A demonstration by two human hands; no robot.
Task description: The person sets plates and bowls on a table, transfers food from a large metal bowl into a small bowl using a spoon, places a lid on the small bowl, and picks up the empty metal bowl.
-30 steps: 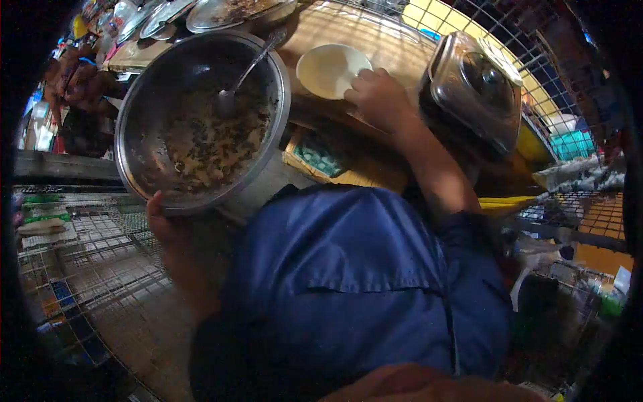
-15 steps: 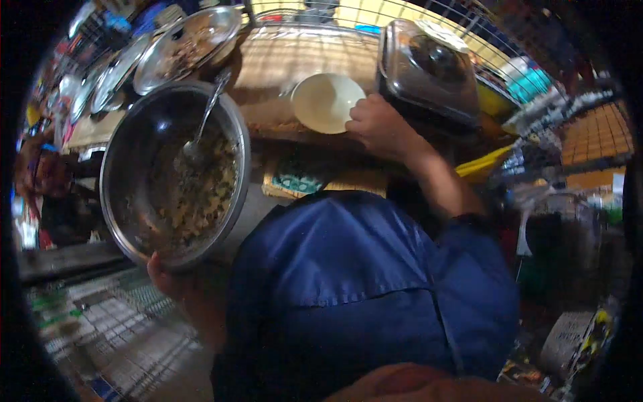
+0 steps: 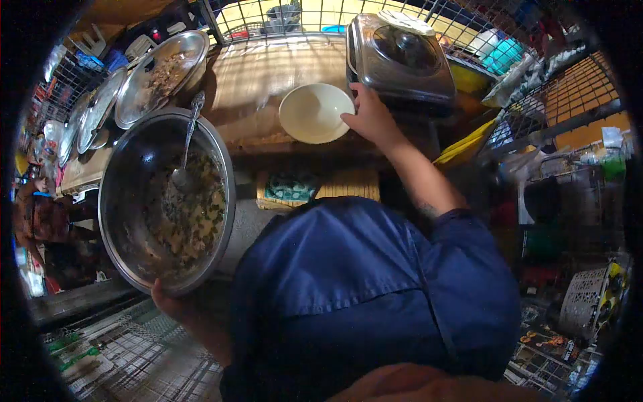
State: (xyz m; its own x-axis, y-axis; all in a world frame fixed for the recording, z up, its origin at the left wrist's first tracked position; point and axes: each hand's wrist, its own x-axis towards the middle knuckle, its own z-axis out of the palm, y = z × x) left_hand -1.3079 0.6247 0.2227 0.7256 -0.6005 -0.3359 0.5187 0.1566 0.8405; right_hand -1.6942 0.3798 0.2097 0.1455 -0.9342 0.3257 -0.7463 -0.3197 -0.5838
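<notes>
One digit of the left hand [image 3: 171,305] hooked the near rim of a steel basin [image 3: 120,201], its other fingers hidden; steady support from below best suited its broth [image 3: 204,201] and leaning spoon [image 3: 193,134]. Farther right, on the table [image 3: 264,70], the right hand [image 3: 372,120] pinched a cream bowl [image 3: 311,117] by its right rim, pale inside showing. Far left, a clear-lidded vessel [image 3: 132,87] held brown food [image 3: 171,72]; far right, a covered dish's [image 3: 402,84] contents were indistinct.

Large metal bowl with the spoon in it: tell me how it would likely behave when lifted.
The large metal bowl is probably heavy, being wide and holding food. That food looks wet, so it may slosh if the bowl tilts. The spoon, leaning on the rim, could slide.
</notes>
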